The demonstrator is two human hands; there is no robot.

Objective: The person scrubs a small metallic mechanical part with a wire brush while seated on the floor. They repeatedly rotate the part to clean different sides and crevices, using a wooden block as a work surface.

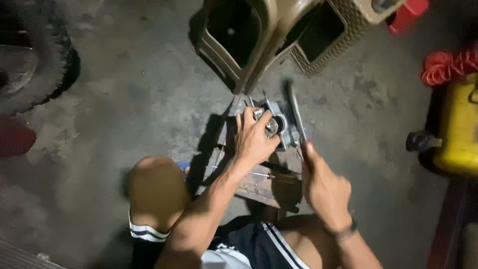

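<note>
Resting at frame centre, a metal engine part [280, 124] is gripped by the left hand [255, 140]. R. hand [323, 187] is closed on a thin tool [300, 147] just right of it, over a wooden block [259, 185].

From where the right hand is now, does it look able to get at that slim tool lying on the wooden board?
Probably yes. The right hand, closed on a tool handle, hovers just right of the slim tool on the wooden board. Nothing lies between them, though it would likely need to free its fingers first.

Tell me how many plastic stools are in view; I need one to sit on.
2, both tan and tipped over on the concrete: one stool above the left hand, another stool at top right, partly cut off.
</note>
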